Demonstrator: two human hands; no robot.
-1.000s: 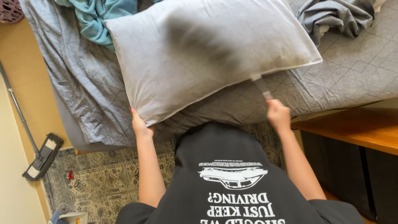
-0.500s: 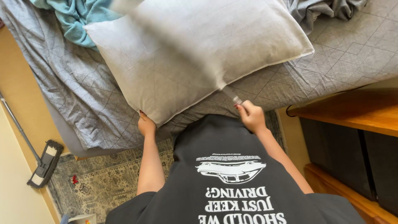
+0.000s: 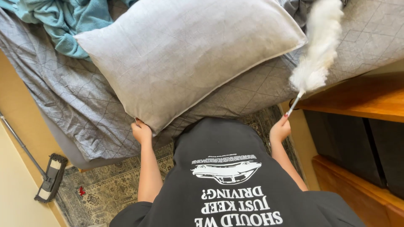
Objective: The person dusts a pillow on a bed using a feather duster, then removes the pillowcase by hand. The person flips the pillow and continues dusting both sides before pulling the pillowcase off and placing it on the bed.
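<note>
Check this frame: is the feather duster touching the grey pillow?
No. The white feather duster in the right hand is over the quilt, right of the grey pillow, whose corner the left hand holds.

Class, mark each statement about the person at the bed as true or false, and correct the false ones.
1. The left hand grips the pillow at its corner. True.
2. The right hand holds a brush with black bristles. False: it holds a white feather duster.
3. The pillow lies on the rug. False: it lies on the grey quilt on the bed.
4. A flat mop lies on the floor at the left. True.
5. A teal blanket lies beyond the pillow. True.
</note>
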